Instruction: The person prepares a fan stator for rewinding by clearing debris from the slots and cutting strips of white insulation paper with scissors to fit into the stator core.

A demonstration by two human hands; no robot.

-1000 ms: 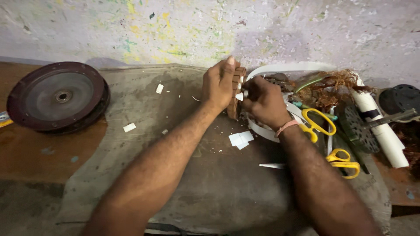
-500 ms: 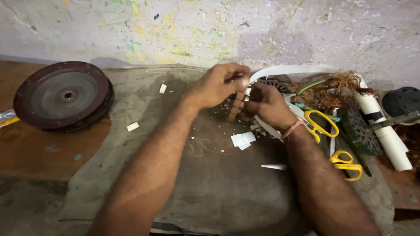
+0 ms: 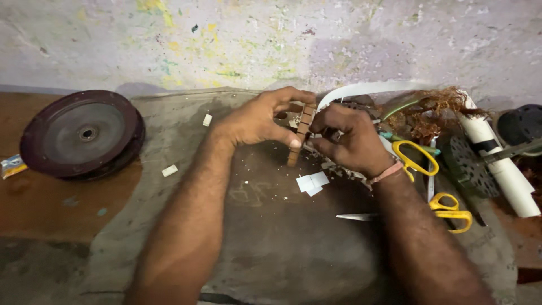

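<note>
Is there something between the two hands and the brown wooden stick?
Nothing visible. The left hand and the right hand both already touch the brown wooden stick, which stands tilted on the grey cloth. The small white paper pieces lie apart, nearer the camera.

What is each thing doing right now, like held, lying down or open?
Left hand: gripping the brown stick.
Right hand: pinching the same stick.
Brown stick: held nearly upright, lower end on the mat.
Yellow scissors: lying flat, untouched.
Dark wheel: lying flat.
White tube: lying down.
</note>
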